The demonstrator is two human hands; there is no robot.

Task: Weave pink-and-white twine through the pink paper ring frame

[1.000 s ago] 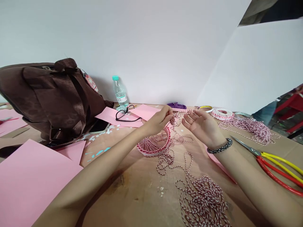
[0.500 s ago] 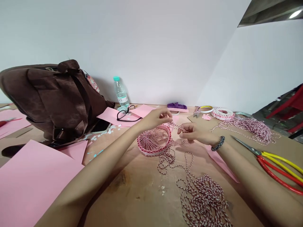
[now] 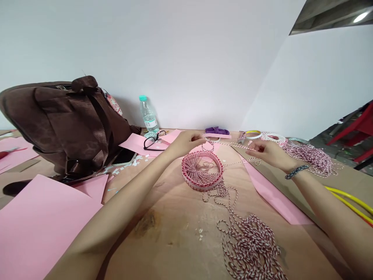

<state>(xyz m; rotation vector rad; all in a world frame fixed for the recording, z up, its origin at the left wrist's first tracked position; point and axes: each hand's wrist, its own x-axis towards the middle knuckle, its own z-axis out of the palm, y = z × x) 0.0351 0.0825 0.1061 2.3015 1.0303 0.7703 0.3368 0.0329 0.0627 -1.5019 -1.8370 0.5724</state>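
Between my two hands a red-and-white twisted cord is stretched above the table. My left hand pinches one end of this stretch, where a small loop hangs down. My right hand has its fingers closed on the cord farther right. Just below my left hand, a round pink ring with cord strung across its inside rests on the wooden table. A loose tangle of the same cord lies nearer to me, with strands running up to the ring.
A brown backpack, a bottle and black glasses stand or lie at the left. Pink paper covers the near left. At the right are a second cord pile and yellow scissor handles.
My right hand has moved right, drawing the cord out straight, and now covers part of the scissors. My left hand has shifted slightly left. The ring has moved right and lies flatter.
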